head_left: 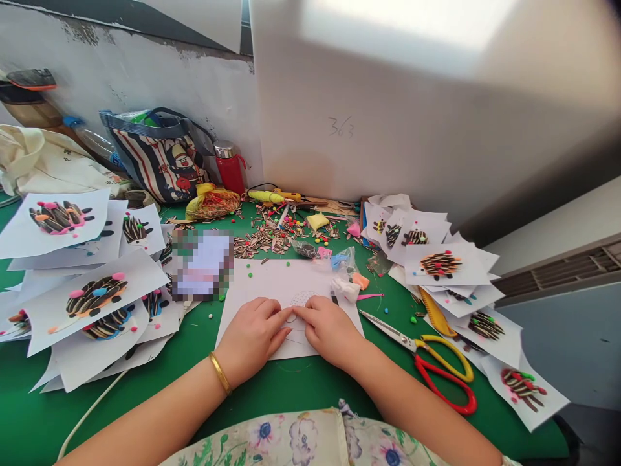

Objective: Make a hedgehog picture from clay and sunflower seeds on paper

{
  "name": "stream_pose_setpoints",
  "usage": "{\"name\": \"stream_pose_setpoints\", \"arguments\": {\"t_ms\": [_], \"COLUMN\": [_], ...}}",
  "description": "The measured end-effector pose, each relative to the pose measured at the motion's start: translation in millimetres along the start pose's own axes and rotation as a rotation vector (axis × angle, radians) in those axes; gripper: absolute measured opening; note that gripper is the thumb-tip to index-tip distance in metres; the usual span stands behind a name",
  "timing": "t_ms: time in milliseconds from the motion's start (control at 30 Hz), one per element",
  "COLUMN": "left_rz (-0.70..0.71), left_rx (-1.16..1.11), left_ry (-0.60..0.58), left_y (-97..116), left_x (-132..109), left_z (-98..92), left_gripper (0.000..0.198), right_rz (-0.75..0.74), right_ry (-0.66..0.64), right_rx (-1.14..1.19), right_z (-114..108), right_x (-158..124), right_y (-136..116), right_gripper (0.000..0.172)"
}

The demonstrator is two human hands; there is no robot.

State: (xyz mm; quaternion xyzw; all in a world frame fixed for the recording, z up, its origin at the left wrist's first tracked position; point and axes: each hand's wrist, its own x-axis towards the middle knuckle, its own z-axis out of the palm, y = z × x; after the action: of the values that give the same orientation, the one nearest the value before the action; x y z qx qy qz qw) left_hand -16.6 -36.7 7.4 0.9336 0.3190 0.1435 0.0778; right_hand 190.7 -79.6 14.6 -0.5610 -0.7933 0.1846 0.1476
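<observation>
A white sheet of paper (pixel 281 278) lies in front of me with a printed or drawn patterned outline on it. Both hands rest on it, and their index fingertips meet near its middle. A tiny whitish bit seems to sit under those fingertips, too covered to name. My left hand (pixel 255 330) has its fingers curled, the index pointing inward and the thumb below it. My right hand (pixel 330 327) mirrors it, bent and closed. Just beyond the sheet's right part lie small bags of coloured clay (pixel 344 285) and a pink plastic tool (pixel 371 296).
Scissors (pixel 417 346) lie right of my right hand. Stacks of cards decorated with seeds stand left (pixel 97 291) and right (pixel 439 262). Loose sunflower seeds (pixel 264 239) and coloured balls spread behind the sheet. A blurred phone (pixel 204 265), red flask (pixel 229 169) and striped bag (pixel 155 155) are leftward.
</observation>
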Motion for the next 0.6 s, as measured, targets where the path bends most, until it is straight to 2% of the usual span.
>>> {"name": "stream_pose_setpoints", "arguments": {"t_ms": [233,367,600], "left_rz": [-0.001,-0.003,-0.003], "left_rx": [-0.001,0.029,0.033], "left_ry": [0.000,-0.026,-0.018], "left_y": [1.2,4.2,3.3], "left_x": [-0.4,0.1,0.1], "left_z": [-0.9,-1.6,-0.7], "left_gripper": [0.026,0.032,0.026], "right_rz": [0.019,0.015,0.026], "right_ry": [0.075,0.054,0.020], "right_rx": [0.141,0.122,0.046], "right_z": [1.3,0.7,0.6], "right_x": [0.3,-0.1,1.5], "right_y": [6.8,5.7,0.7], "right_gripper": [0.044,0.045,0.047]}}
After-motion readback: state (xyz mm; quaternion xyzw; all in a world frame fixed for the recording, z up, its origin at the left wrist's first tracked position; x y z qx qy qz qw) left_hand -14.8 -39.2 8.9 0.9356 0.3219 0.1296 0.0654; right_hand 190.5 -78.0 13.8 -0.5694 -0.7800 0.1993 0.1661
